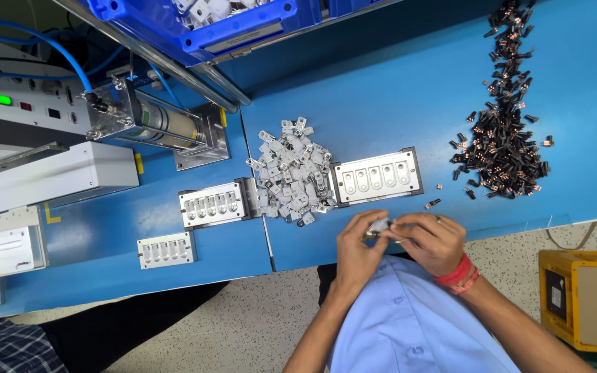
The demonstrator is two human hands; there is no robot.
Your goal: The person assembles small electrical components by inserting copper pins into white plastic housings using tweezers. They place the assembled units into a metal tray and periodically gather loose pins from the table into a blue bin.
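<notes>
Both hands met at the near table edge, the left hand (pixel 355 243) and right hand (pixel 431 240) pinching one small grey part (pixel 380 226) between their fingertips. Just beyond lay a pile of grey parts (pixel 290 173) beside a metal tray (pixel 377 176) with empty slots. Far off, a blue bin (pixel 195 27) held more pale parts.

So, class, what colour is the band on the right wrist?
Red band, clearest in the head view.

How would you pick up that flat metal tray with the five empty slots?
Grip the flat grey metal tray by its two long edges, coming from above. It lies flat on the blue table, and white plastic pieces crowd its left end.
</notes>
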